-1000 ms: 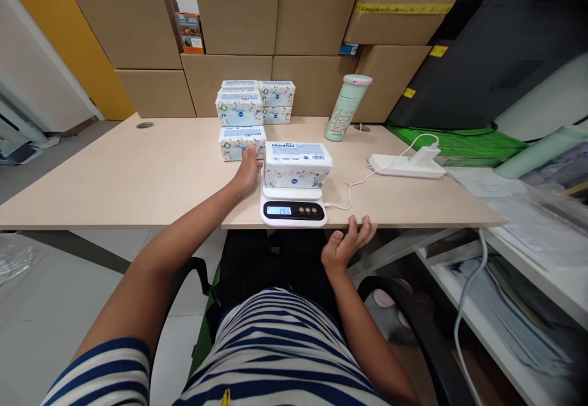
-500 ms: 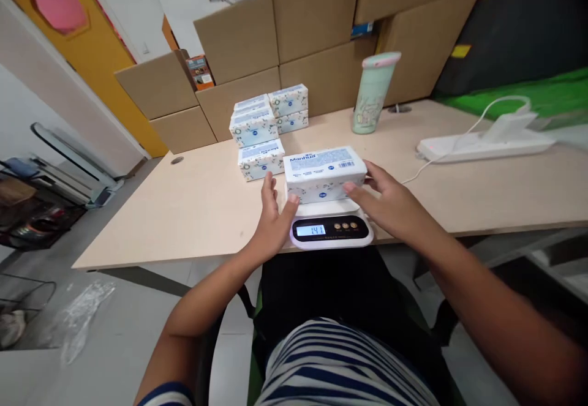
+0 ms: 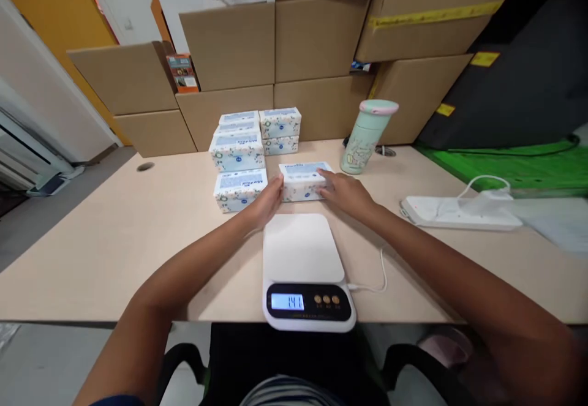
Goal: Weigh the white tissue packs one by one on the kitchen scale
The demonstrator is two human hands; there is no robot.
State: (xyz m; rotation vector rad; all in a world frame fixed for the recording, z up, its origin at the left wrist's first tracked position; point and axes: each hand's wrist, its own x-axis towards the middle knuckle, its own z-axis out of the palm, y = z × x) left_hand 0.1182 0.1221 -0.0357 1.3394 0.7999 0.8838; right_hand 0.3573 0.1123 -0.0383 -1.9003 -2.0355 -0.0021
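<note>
Between my two hands is a white tissue pack [image 3: 301, 184] with blue print, just beyond the scale. My left hand [image 3: 270, 200] presses on its left side, and my right hand [image 3: 342, 190] grips its right end. The white digital scale [image 3: 301, 248] lies near the table's front edge with nothing on its plate. Its lit display [image 3: 287, 302] reads 1.41. Left of the held pack, a stack of similar tissue packs [image 3: 237, 152] stands in front, with another pair of packs [image 3: 280, 124] behind it on the right.
A mint-green tumbler [image 3: 362, 139] with a pink-rimmed lid stands at the back right. Further right lies a white power strip [image 3: 459, 211] with a plug in it. A white cable [image 3: 383, 274] runs from the scale. Cardboard boxes [image 3: 316, 45] line the table's back.
The tissue pack has left the scale and moved forward onto the far side, carried by both hands. The scale's plate is now bare, its display still reading 1.41. My view has shifted.
</note>
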